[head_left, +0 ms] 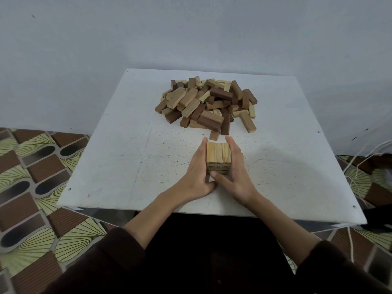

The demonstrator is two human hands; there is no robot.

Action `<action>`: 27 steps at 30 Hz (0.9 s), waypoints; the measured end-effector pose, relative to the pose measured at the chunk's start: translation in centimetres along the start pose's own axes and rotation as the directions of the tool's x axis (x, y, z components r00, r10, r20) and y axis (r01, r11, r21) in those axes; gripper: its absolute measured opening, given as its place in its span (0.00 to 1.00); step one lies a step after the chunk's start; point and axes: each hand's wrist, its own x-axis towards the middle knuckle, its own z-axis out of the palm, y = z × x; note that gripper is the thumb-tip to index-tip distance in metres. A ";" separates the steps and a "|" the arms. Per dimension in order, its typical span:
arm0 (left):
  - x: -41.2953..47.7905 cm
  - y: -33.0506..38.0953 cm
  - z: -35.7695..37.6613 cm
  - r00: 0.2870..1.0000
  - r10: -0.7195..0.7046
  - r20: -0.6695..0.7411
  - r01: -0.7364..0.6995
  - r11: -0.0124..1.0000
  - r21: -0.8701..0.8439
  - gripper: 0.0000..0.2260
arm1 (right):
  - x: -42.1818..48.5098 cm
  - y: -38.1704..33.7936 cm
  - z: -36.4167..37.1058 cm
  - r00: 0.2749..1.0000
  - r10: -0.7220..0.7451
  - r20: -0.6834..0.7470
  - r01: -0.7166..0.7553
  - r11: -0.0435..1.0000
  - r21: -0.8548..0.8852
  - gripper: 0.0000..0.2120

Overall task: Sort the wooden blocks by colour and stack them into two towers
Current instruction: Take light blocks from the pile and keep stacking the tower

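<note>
A short tower of light wooden blocks (218, 152) stands near the front middle of the white table (118, 162), three blocks side by side on its top layer. My left hand (198, 172) presses flat against the tower's left side. My right hand (235, 168) presses flat against its right side, and both thumbs meet at the tower's near face. A loose pile of mixed light and dark brown blocks (209, 105) lies farther back on the table. One small light block (214, 135) lies just behind the tower.
The table stands against a pale grey wall. Patterned brown and green flooring (34, 177) shows on both sides. White cords (358, 172) hang past the table's right edge. Bare table surface lies left and right of the tower.
</note>
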 end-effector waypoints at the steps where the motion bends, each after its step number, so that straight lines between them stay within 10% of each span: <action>1: 0.0 0.1 0.0 1.000 0.004 0.004 -0.004 1.000 0.002 0.47 | 0.0 0.0 0.0 1.000 0.002 -0.001 -0.002 1.000 0.000 0.45; 27: 1.1 0.8 -3.1 0.998 0.051 -0.028 -0.056 0.975 -0.214 0.46 | 2.6 0.0 -4.1 0.991 -0.076 0.108 0.082 0.995 -0.052 0.44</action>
